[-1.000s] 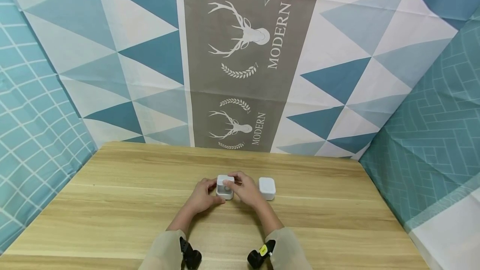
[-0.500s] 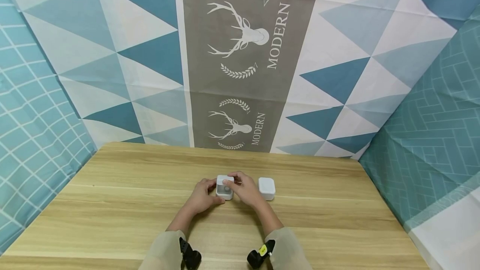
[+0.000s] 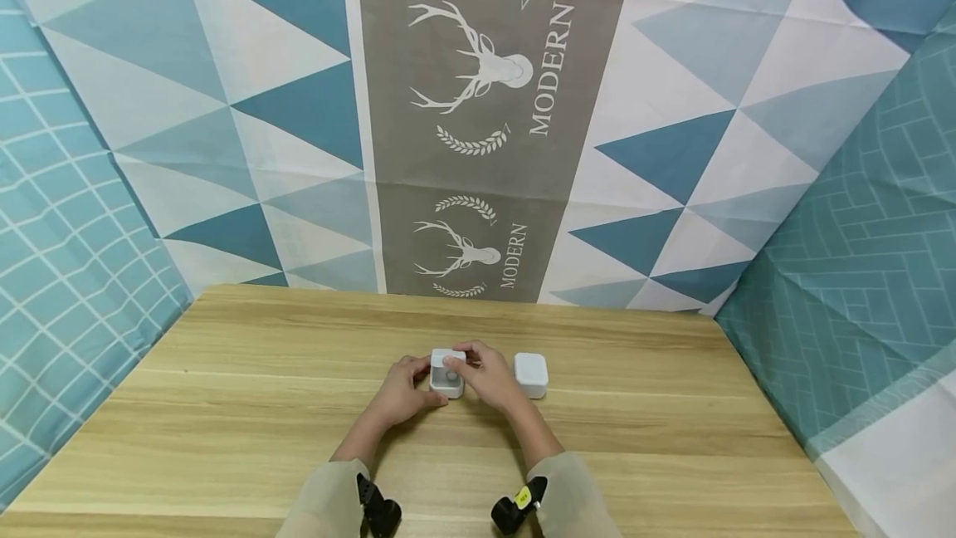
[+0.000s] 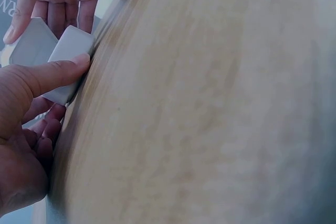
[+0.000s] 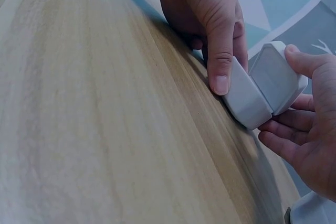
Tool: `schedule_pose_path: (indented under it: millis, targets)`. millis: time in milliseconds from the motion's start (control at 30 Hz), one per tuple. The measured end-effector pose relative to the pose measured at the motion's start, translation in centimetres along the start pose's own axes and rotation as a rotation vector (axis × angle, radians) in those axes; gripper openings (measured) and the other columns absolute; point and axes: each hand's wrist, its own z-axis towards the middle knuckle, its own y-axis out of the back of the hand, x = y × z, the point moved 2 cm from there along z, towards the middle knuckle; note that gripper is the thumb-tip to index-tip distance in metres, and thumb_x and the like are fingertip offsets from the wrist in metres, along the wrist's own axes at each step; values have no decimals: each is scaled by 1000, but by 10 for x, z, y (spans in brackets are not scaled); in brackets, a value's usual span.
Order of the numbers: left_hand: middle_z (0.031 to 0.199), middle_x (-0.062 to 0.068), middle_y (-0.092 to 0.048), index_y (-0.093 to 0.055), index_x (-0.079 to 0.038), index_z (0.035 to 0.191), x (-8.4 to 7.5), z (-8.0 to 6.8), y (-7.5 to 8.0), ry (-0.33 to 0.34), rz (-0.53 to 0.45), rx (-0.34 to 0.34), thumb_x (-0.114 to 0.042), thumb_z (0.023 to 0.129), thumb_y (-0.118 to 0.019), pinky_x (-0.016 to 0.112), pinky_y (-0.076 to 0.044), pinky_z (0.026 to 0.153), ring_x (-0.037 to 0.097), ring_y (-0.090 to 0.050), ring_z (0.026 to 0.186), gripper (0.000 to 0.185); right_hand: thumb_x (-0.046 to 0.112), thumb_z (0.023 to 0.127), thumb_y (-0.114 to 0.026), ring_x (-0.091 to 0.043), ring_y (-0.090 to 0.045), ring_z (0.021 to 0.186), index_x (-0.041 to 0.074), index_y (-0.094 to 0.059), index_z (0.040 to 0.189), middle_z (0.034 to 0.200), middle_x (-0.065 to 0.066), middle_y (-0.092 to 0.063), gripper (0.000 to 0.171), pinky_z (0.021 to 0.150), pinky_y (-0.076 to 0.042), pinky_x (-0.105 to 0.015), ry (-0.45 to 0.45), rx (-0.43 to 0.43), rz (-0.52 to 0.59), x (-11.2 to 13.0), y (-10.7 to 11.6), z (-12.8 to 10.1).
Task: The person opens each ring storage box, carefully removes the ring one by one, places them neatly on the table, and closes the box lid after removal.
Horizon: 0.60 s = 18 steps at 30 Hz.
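A small white hinged box (image 3: pixel 446 393) sits on the wooden table in the head view, its lid raised and its grey inside partly showing. My left hand (image 3: pixel 403 393) grips the lower half from the left, thumb along the front side. From the right, my right hand (image 3: pixel 487 378) pinches the raised lid, thumb on the inner face and fingers behind. In the right wrist view the lid (image 5: pixel 278 74) stands tilted away from the base (image 5: pixel 248 100), joined at the hinge. My fingers hide part of the interior, and I cannot tell what lies inside.
A second white box (image 3: pixel 531 374), closed, stands on the table just right of my right hand. The wooden table (image 3: pixel 642 438) runs back to a patterned cloth wall (image 3: pixel 672 189), with blue cloth at both sides.
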Motion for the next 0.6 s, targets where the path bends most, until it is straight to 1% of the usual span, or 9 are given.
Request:
schedule_pose_path:
  millis: [33,167,333,600]
  targets:
    - [112,14,-57,-54,3,128,0,0,0,9,-6,0,-16,69,-82,47,-43,97,30,-52,110,67,47,87,-59,-25,-59,110,9,-59,121,118,-11,-64,51,95,-46,-41,1,0,1,0,0,0]
    - [112,14,-57,-54,3,128,-1,0,0,13,-4,1,-17,69,-82,48,-42,97,30,-51,110,68,48,87,-59,-24,-59,109,9,-59,121,117,-10,-64,51,95,-46,-42,0,-2,-2,1,1,0]
    - [112,14,-57,-55,3,127,-1,1,0,0,4,3,-17,69,-82,48,-43,96,30,-52,108,68,49,87,-59,-24,-59,109,9,-59,121,117,-10,-64,53,95,-46,-42,-8,0,-5,2,1,0]
    - [112,13,-57,-55,1,128,1,2,-1,10,1,2,-18,69,-82,47,-43,96,28,-52,108,68,46,88,-59,-25,-59,107,6,-60,120,113,-12,-65,51,93,-47,-42,4,-4,17,3,2,0]
